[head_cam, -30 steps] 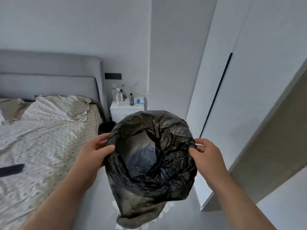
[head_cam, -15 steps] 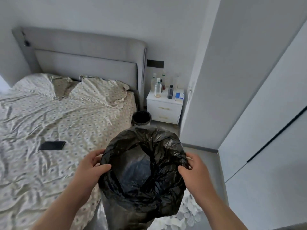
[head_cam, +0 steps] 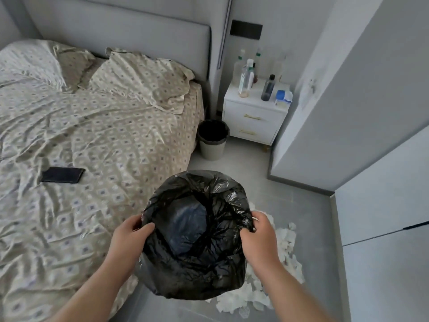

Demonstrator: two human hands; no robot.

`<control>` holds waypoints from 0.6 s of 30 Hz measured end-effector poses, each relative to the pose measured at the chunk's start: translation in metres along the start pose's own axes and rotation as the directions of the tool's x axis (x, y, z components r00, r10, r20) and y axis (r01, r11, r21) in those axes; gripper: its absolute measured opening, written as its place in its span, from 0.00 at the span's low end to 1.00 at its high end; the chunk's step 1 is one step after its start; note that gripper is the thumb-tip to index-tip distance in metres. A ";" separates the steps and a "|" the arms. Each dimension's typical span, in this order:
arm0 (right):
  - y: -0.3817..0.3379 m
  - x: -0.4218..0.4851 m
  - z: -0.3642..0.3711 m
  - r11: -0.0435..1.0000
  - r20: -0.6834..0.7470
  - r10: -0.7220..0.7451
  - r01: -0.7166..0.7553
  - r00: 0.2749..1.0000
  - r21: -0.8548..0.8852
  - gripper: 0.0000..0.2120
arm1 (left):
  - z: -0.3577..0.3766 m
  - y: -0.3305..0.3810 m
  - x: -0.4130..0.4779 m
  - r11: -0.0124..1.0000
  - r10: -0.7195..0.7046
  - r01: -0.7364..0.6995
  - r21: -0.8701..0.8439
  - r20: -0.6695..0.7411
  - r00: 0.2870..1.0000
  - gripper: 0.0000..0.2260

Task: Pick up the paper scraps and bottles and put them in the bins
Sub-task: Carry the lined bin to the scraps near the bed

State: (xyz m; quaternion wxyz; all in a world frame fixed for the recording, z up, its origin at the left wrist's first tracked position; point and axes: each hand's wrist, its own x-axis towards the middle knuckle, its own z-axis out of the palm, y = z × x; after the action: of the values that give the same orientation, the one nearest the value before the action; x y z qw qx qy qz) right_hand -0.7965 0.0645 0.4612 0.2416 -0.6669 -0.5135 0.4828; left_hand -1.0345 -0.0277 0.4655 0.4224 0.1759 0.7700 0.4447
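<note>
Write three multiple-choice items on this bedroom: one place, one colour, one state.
1. The small bin stands: A on a chair; B on the floor beside the nightstand; C on the nightstand.
2. The bin bag is: A black; B white; C blue.
3. The left hand and right hand: A hang idle; B grip the bag's rim; C hold bottles.
Answers: B, it sits on the floor between bed and nightstand; A, its crinkled plastic is black; B, both curl over the rim.
</note>
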 end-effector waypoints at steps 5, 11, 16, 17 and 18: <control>0.056 0.049 0.084 0.999 -0.039 0.048 -0.048 0.998 -0.017 0.18 | 0.011 -0.068 0.078 0.996 -0.068 0.070 0.046 -0.049 0.996 0.04; 0.165 0.114 0.181 0.993 -0.040 0.105 -0.107 0.994 -0.041 0.19 | 0.032 -0.188 0.178 0.968 -0.037 0.059 0.245 -0.096 0.995 0.16; 0.262 0.154 0.250 0.990 -0.024 0.117 -0.119 0.993 -0.080 0.17 | 0.048 -0.287 0.240 0.929 -0.014 0.062 0.364 -0.134 0.991 0.13; 0.278 0.160 0.262 0.989 -0.012 0.127 -0.127 0.992 -0.070 0.17 | 0.050 -0.304 0.250 0.923 -0.013 0.068 0.378 -0.147 0.989 0.10; 0.292 0.167 0.272 0.989 -0.007 0.133 -0.133 0.991 -0.059 0.17 | 0.053 -0.320 0.260 0.921 -0.021 0.080 0.382 -0.154 0.988 0.09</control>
State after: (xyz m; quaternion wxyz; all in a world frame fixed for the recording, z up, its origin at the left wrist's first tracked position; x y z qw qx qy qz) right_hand -0.9064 0.0663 0.0427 0.1899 -0.7074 -0.4815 0.4814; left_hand -1.1095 -0.0053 0.0576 0.3329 0.2028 0.8759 0.2844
